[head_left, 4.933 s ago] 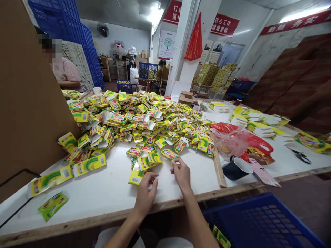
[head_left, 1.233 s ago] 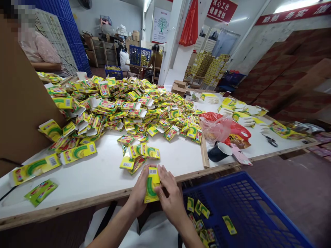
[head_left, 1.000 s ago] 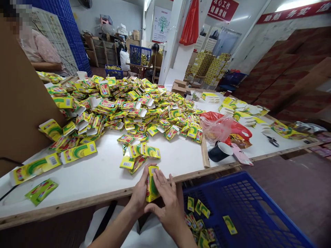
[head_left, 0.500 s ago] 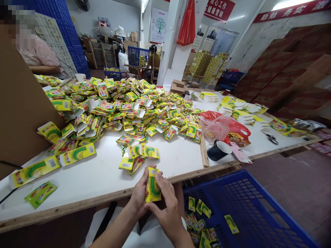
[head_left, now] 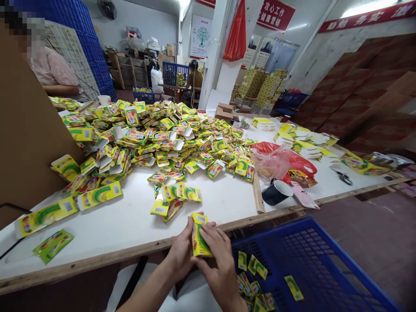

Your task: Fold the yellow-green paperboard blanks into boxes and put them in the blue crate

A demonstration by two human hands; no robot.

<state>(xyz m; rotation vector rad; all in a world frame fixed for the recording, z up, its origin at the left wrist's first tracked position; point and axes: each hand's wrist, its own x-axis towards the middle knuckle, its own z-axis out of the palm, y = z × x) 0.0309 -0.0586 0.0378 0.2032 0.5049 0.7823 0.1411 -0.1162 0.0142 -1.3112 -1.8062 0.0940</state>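
Note:
Between my two hands, at the table's front edge, is a small yellow and green carton (head_left: 199, 236) with a barcode near its top end. My left hand (head_left: 180, 251) wraps round its left side, thumb along the edge. From the right, my right hand (head_left: 220, 260) grips it, fingers lying over the front and thumb at the bottom end. Just beyond on the white table (head_left: 136, 203) lies a small group of similar cartons (head_left: 177, 195). Behind them spreads a large heap of cartons (head_left: 156, 138), some with white end flaps standing out.
Below the table at right stands a blue crate (head_left: 312, 255) with several cartons inside. A dark mug (head_left: 274, 193), red plastic bag (head_left: 302, 164), pink phone-like item (head_left: 303, 195) and scissors (head_left: 342, 177) lie right of a wooden strip. Cardboard (head_left: 29, 117) rises at left; another person sits behind it.
Both hands have shifted slightly right with the carton still between them, and the carton is a little more tilted. The view has moved slightly.

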